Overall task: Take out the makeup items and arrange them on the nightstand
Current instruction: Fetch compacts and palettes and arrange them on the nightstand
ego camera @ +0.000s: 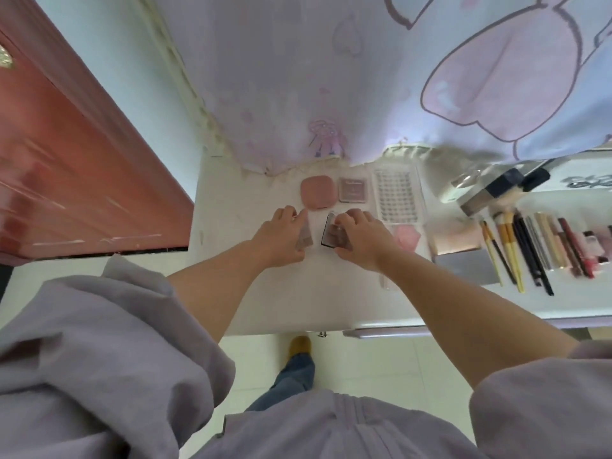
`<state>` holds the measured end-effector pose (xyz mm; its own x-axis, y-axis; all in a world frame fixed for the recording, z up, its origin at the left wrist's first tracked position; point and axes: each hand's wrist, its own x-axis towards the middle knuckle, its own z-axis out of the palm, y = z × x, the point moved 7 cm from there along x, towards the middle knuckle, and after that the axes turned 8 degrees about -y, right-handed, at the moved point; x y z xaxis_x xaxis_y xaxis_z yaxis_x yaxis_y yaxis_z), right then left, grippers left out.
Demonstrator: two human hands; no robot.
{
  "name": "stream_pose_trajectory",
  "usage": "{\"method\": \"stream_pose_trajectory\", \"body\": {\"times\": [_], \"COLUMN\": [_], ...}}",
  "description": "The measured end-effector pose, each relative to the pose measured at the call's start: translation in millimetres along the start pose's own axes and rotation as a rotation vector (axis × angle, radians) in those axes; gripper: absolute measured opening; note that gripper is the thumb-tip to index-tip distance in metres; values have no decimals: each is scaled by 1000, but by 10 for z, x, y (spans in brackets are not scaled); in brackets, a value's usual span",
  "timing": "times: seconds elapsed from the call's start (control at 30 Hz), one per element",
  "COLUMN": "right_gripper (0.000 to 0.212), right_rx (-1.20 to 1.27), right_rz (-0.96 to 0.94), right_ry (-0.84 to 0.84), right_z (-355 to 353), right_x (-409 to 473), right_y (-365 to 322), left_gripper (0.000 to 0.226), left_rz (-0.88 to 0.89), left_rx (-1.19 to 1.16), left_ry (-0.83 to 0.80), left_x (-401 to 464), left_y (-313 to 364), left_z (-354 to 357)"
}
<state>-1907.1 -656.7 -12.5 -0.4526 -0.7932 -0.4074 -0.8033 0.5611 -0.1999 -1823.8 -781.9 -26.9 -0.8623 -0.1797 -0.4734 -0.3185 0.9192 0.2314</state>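
Much of what the hands hold is covered by the hands themselves. The left hand lies over a small mauve case on the worktop, fingertips pinching its far edge; only the case's right strip shows. The right hand curls round a dark-rimmed clear case, tilted up on its edge, thumb near and fingers over the far end; its right half is hidden. A pink puff peeps out beyond the right wrist, half covered. A clear strip near the right forearm is too faint to name.

Along the far edge sit three flat items in a row: one pink compact, one square mauve palette just right of it, and one lash tray further right. Right of the puff lies one open palette, lid and pan blurred. Beyond it is a row of brushes and pencils, side by side; motion blur smears them, so an exact count fails, roughly a dozen sticks, the rightmost cut off by the frame. Two dark-capped bottles lie at the far right, blurred.

A cartoon sheet hangs over the worktop's far edge. A red door stands left.
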Motion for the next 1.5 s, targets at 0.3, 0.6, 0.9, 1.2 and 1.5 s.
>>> {"method": "stream_pose_trajectory", "body": {"times": [0.3,0.6,0.9,1.2,1.5], "right_gripper": [65,48,58,56,56], "right_rx": [-120,75,117,536,1063], "right_rz": [-34,290,923,1680,2309], "right_ry": [-107,221,188,275,351], "right_z": [126,-76,1118,2972,4535], "right_x": [116,-1008,-3957,-6965,-8379], "right_y": [107,568,879,-249,-2223], "left_gripper": [91,62,66,66,66], "left_rz": [93,129,690,1151,1638], "left_rx": [136,146,390,580,878], "left_ry": [-79,186,187,53,-154], "left_x": [160,95,-850,-2895,-5148], "left_y": [-31,534,3172,5305,6170], "left_z": [82,-313,529,2262,4126]}}
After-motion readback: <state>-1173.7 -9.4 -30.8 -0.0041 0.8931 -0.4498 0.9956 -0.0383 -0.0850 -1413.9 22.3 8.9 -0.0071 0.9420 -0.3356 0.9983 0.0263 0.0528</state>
